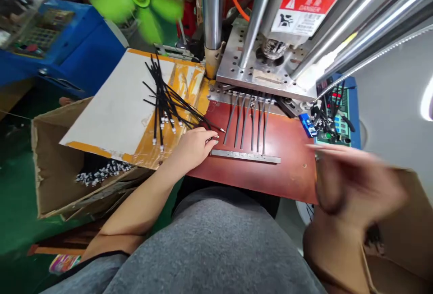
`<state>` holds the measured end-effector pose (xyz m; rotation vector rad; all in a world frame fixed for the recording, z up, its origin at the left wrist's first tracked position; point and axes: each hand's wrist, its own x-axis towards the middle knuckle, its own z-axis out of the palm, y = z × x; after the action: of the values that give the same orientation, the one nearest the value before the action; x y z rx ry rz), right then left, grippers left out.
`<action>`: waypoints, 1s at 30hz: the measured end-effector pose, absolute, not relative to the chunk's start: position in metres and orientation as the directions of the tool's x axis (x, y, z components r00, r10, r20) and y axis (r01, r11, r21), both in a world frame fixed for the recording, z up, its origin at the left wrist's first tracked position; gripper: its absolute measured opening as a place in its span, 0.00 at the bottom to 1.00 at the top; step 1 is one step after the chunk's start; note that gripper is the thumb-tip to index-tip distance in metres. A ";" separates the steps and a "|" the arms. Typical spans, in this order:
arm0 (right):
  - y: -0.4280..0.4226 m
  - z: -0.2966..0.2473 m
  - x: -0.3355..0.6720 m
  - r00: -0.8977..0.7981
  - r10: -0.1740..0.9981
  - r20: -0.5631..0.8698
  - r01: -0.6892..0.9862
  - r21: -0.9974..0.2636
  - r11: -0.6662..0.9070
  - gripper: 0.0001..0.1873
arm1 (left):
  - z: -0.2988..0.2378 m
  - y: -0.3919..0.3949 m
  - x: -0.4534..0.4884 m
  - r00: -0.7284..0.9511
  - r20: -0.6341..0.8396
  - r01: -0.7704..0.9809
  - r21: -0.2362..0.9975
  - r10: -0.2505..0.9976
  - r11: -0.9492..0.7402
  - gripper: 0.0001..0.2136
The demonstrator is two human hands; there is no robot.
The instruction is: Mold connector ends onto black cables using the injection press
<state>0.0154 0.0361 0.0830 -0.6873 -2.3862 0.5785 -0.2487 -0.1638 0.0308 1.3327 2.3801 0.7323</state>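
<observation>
Over the red desk (291,176), left hand (198,147) pinches a white-tipped black cable (217,136), just beside the metal bar (246,156). Six dark cables (253,127) run from under the press (233,66) toward the bar. Cable pile (161,91) on board (111,100), left. Right hand (365,186) blurred at desk's right edge; can't tell if it grips anything.

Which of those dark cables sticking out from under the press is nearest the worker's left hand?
The leftmost cable in the row: its near end lies beside the left hand; the others sit farther right.
</observation>
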 end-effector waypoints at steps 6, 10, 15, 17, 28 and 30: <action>0.022 0.012 -0.032 -0.902 0.357 0.243 0.078 -0.721 0.688 0.07 | 0.028 -0.202 -0.240 -0.587 -0.249 0.463 0.677 0.770 0.572 0.08; 0.022 0.018 -0.028 -0.963 0.145 0.228 0.023 -0.466 0.885 0.11 | 0.009 -0.223 -0.236 -0.568 -0.416 -0.017 0.869 0.710 0.495 0.12; 0.022 0.028 -0.031 -0.982 -0.003 0.187 -0.055 -0.275 0.960 0.12 | -0.006 -0.220 -0.228 -0.560 -0.452 -0.376 0.886 0.695 0.273 0.18; 0.025 0.031 -0.034 -0.989 -0.050 0.141 -0.085 -0.254 0.964 0.12 | -0.007 -0.220 -0.226 -0.558 -0.459 -0.450 0.867 0.691 0.213 0.21; -0.003 0.078 -0.124 -0.969 0.040 -0.245 0.172 -0.550 0.817 0.05 | -0.019 -0.224 -0.216 -0.632 -0.364 -0.416 0.904 0.684 0.097 0.24; -0.031 0.073 -0.159 -0.950 0.072 -0.303 0.248 -0.593 0.766 0.07 | -0.017 -0.218 -0.216 -0.651 -0.331 -0.404 0.913 0.683 0.057 0.26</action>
<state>-0.1588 -0.0306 0.0726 -0.2953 -3.1980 1.1379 -0.2162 -0.2183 -0.0167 0.2911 1.5319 1.7110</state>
